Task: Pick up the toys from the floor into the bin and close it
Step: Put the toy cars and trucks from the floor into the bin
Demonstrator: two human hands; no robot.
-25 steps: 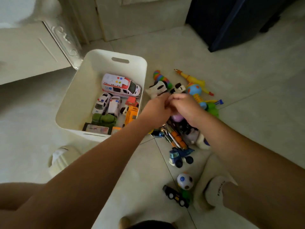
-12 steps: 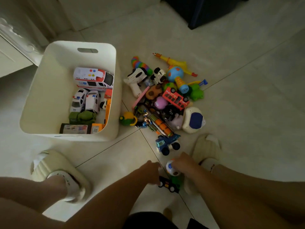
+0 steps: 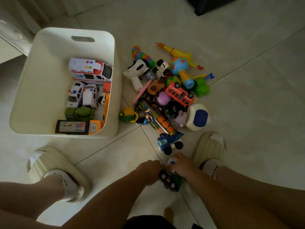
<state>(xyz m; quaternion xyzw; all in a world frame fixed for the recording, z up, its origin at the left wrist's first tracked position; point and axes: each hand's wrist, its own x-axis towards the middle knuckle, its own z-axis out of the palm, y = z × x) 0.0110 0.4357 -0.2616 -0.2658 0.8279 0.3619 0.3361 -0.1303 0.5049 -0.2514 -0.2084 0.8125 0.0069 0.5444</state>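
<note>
A pale tiled floor (image 3: pixel 247 113) fills most of the view, its thin dark grout lines crossing just below the middle. Two cream ribbed slippers stand on it, worn over white socks: the left slipper (image 3: pixel 49 164) near the lower left, the right slipper (image 3: pixel 210 146) right of centre (its toe points toward the top edge). A dark piece of furniture (image 3: pixel 212 4) sits at the top right corner. At the upper left edge stands a pale cabinet (image 3: pixel 9 40) with carved trim.
</note>
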